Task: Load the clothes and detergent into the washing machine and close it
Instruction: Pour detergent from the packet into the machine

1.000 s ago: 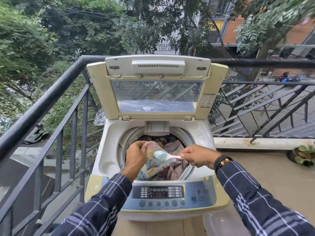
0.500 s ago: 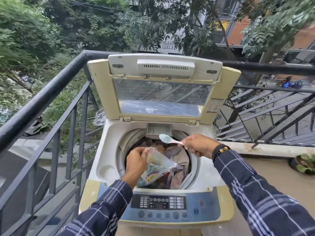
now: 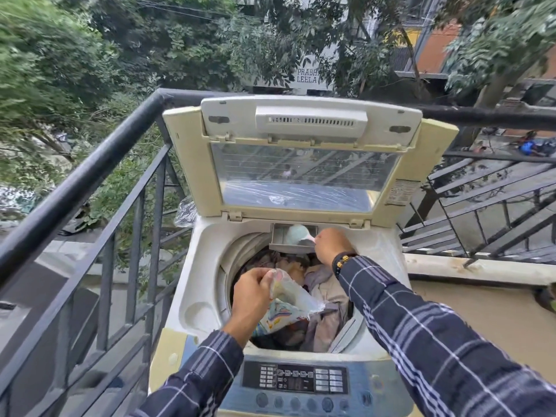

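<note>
A top-loading washing machine [image 3: 207,275] stands before me with its lid [image 3: 192,164] raised upright. Clothes [image 3: 326,299] fill the drum. My left hand [image 3: 251,302] grips an open detergent pouch [image 3: 285,305] over the drum's left side. My right hand [image 3: 331,245] holds a pale blue scoop [image 3: 296,234] by its handle, tipped over the small detergent drawer [image 3: 281,237] at the back rim of the drum opening.
A black metal railing [image 3: 90,176] runs close along the machine's left side and behind it. The control panel [image 3: 294,380] faces me at the front. A tiled balcony floor [image 3: 481,320] lies to the right, with a low ledge [image 3: 481,269] beyond.
My right hand has carried the scoop from the pouch back to the detergent drawer and tipped it there. My left hand with the pouch stayed over the drum. The camera moved closer.
</note>
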